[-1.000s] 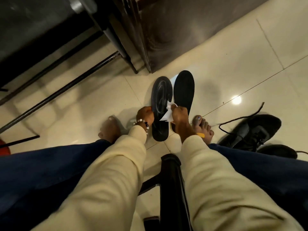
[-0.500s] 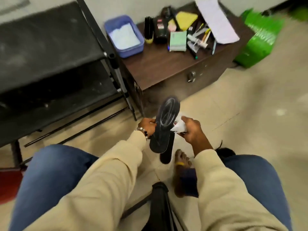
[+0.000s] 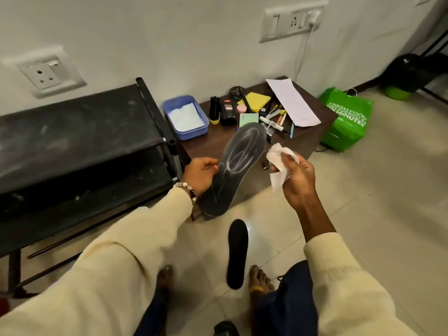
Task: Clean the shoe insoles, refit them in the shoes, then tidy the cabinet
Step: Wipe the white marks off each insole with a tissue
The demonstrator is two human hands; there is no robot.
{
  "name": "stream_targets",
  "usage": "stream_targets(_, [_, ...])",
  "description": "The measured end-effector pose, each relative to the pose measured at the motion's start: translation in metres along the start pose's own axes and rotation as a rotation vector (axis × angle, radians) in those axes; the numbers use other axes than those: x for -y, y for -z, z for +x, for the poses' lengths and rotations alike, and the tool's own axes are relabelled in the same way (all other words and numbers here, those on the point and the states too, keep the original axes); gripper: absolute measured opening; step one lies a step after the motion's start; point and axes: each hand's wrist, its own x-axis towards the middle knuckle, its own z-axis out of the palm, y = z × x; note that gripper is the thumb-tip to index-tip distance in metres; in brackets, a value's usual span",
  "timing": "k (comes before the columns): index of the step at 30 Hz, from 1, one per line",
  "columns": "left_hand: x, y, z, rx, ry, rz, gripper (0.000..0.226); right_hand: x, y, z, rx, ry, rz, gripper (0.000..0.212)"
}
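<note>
Since half a second ago, the held insole (image 3: 236, 166) has been raised higher in front of the low table (image 3: 218, 144), and the wipe (image 3: 281, 163) drawn away to its right. The cleaning step is judged still in hand: pale smears remain on the sole face (more wiping seems called for). The left hand (image 3: 200, 175) grips the insole's edge, toe tilted up; the right hand (image 3: 297, 177) is curled round the crumpled wipe, just beside it. The second insole (image 3: 237, 253) lies on the floor (image 3: 363, 214).
</note>
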Motion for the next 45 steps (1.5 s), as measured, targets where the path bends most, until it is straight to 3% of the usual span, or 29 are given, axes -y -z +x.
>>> stream_targets(4, [0.017,-0.001,0.035,-0.086,0.038,-0.028,0.026,-0.025,-0.015,0.027,0.046,-0.163,0.055,0.015])
stream_targets(8, [0.03,-0.012,0.051,-0.162,0.036,-0.032,0.029,-0.036,-0.024,0.057,0.112,-0.306,0.104,0.029])
stream_targets(17, [0.032,-0.015,0.087,-0.247,0.086,0.086,0.036,-0.055,-0.027,0.095,0.18,-0.387,-0.177,0.026])
stream_targets(22, [0.03,-0.014,0.081,-0.209,-0.024,0.18,0.044,-0.062,-0.026,0.095,0.197,-0.444,-0.207,0.031])
stream_targets(28, [0.025,-0.009,0.06,-0.082,-0.203,0.418,0.052,-0.06,-0.032,0.085,0.339,-0.493,-0.147,0.043])
stream_targets(30, [0.024,-0.007,0.043,-0.041,-0.28,0.481,0.05,-0.061,-0.035,0.085,0.36,-0.464,-0.22,0.049])
stream_targets(33, [0.026,-0.001,0.016,-0.08,-0.319,0.562,0.03,-0.067,-0.04,0.083,0.338,-0.281,-0.522,0.038])
stream_targets(37, [0.044,0.005,0.0,0.006,0.033,0.597,0.021,-0.078,-0.048,0.074,0.387,-0.038,-0.855,0.024])
stream_targets(41, [0.056,0.012,0.0,0.225,0.526,0.155,0.028,-0.083,-0.056,0.065,0.448,0.132,-1.021,0.031])
stream_targets(45, [0.049,0.02,0.006,0.169,0.669,-0.25,0.04,-0.088,-0.065,0.057,0.471,0.395,-1.125,0.025])
